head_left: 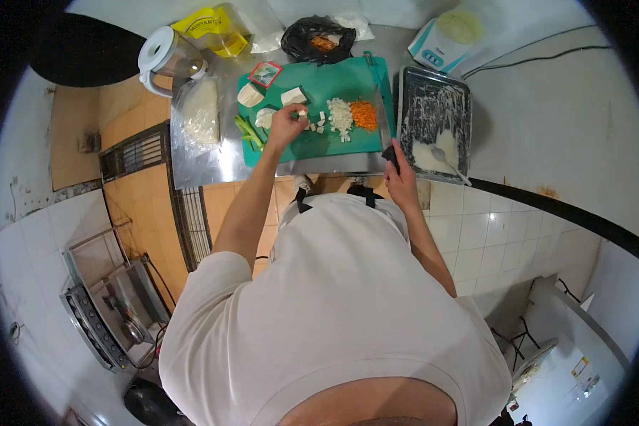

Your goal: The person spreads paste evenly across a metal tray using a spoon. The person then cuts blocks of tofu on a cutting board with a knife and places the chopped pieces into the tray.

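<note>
My left hand (288, 126) is over the green cutting board (302, 148), its fingers closed on a small white piece (302, 113). In my right hand (400, 179) is the black handle of a knife (384, 124), whose blade points away over the board's right side. Chopped white bits (340, 119) lie beside chopped orange bits (363, 115) left of the blade. Several white cubes (319, 126) lie right of my left hand. White blocks (292, 96) and green stalks (248, 133) are on the board's left part.
Right of the board is a black tray (435, 113) with white residue and a spoon. A kitchen scale (437, 48) stands behind it. A black bag (318, 41), a yellow pouch (213, 30), a blender jug (169, 57) and a plastic bag (199, 112) are around the board.
</note>
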`<action>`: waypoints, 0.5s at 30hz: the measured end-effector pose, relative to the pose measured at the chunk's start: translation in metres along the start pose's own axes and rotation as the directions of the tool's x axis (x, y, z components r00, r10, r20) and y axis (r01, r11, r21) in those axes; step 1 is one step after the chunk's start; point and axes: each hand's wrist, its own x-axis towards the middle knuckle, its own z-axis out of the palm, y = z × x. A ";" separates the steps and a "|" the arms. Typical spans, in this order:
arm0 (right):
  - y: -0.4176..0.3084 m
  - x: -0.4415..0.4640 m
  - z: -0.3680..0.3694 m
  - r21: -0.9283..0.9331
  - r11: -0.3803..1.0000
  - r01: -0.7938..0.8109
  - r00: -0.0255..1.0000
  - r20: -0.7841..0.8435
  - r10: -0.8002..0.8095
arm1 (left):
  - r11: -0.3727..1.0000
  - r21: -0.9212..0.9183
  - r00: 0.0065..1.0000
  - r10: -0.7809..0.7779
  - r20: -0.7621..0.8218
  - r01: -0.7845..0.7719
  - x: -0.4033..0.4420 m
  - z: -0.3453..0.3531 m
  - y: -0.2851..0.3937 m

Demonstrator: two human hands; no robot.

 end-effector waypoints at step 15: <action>0.008 0.003 0.000 -0.061 0.998 0.012 0.999 0.037 -0.010 | 0.512 0.749 0.882 0.425 0.205 -0.421 -0.038 0.033 0.036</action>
